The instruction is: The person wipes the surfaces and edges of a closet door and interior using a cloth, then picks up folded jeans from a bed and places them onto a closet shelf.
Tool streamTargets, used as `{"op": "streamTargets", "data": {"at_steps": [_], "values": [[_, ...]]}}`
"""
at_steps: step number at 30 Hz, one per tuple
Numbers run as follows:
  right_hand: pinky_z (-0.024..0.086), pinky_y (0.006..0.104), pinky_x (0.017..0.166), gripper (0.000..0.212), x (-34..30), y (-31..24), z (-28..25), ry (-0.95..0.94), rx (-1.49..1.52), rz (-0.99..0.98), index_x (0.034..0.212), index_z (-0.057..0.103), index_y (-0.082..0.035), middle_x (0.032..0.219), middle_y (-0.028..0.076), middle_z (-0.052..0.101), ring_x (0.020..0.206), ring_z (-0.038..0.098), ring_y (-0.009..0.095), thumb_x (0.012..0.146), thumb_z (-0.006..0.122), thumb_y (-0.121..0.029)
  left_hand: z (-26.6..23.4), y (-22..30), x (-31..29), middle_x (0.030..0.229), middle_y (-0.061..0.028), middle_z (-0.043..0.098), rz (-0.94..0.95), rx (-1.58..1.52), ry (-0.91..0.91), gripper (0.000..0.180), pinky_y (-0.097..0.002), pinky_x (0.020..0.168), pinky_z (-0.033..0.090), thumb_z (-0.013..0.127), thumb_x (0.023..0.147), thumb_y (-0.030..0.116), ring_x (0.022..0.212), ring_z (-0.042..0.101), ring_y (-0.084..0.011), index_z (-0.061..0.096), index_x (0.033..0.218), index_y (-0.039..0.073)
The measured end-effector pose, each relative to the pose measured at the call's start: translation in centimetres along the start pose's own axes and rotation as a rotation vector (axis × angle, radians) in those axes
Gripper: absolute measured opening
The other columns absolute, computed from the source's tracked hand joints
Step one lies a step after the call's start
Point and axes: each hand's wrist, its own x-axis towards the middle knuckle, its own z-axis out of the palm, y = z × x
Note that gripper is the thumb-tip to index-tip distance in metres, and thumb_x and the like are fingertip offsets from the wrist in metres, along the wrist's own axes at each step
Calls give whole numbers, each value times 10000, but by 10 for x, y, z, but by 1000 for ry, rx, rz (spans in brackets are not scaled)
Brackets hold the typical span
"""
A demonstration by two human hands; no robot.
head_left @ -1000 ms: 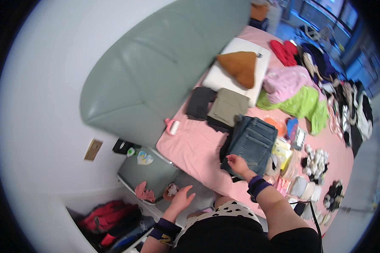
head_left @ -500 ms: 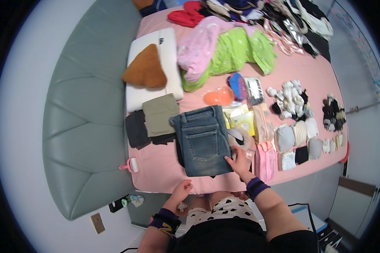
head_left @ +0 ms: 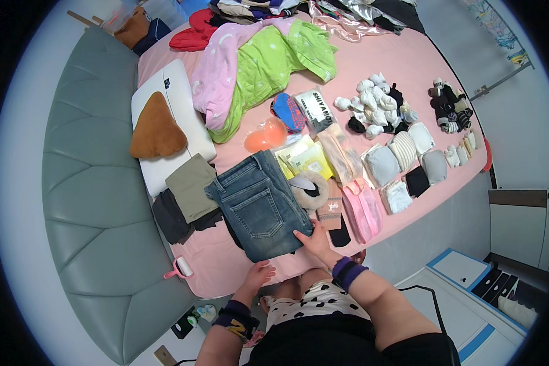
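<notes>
Folded blue jeans [head_left: 256, 210] lie on the pink bed, back pocket up, near its front edge. My right hand [head_left: 316, 241] has the lower right corner of the jeans between thumb and fingers; the fingers are partly hidden at the edge. My left hand [head_left: 259, 276] is open, just below the jeans' lower edge, fingers loosely stretched. Left of the jeans lie folded olive trousers [head_left: 195, 186] and dark folded clothes [head_left: 171, 216]. A fluffy beige ring-shaped item [head_left: 309, 190] and a pink knitted piece [head_left: 330, 207] lie to their right.
A pink lint roller [head_left: 180, 267] lies at the left edge. Right are a pink pouch [head_left: 363, 210], folded underwear [head_left: 402, 152], white sock balls [head_left: 378, 104] and dark socks [head_left: 450, 107]. Behind are a brown cushion [head_left: 157, 128], white pillow [head_left: 192, 119] and green-pink clothing [head_left: 265, 64].
The view has turned, so the bed appears rotated and shifted left. My left hand has come closer to the jeans' lower edge. My right hand stays at their lower right corner.
</notes>
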Motion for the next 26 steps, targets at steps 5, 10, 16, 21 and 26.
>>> {"op": "streamTargets", "data": {"at_steps": [5,10,16,21,26], "values": [[499,317,617,865,20,8,-8,-270,5,63,1188,352,78,923,214,573,745,609,246,608,732,-439,-1,-9,-7,1097,-132,563,-133,-185,13,400,-343,865,425,473,887,237,1012,553,-242,366,1205,19],[497,277,524,804,-2,-35,1,-438,186,241,1131,413,105,940,182,575,697,606,203,618,707,-439,-7,-7,-7,1197,-162,485,-168,-506,-122,511,-382,916,403,469,886,356,1062,514,-280,358,1215,-19],[508,227,558,659,-47,-104,10,-943,379,527,1103,455,107,921,160,599,717,615,191,716,648,-389,-32,-31,-13,1196,-143,484,226,-1182,-349,421,-432,956,371,486,881,314,1107,474,-284,433,1168,12],[480,287,582,616,-13,-86,20,-981,-176,-150,1033,524,15,776,85,611,664,607,191,695,657,-482,-74,-31,-17,1147,-133,524,-4,-1133,176,331,-438,930,394,485,882,221,1079,497,-286,459,1147,24],[469,319,673,573,62,-110,35,-480,107,-421,1071,544,-74,862,98,629,743,600,247,687,677,-478,-107,-53,-26,1165,-126,509,119,-1121,149,327,-457,918,399,477,884,170,1087,491,-295,429,1184,49]]}}
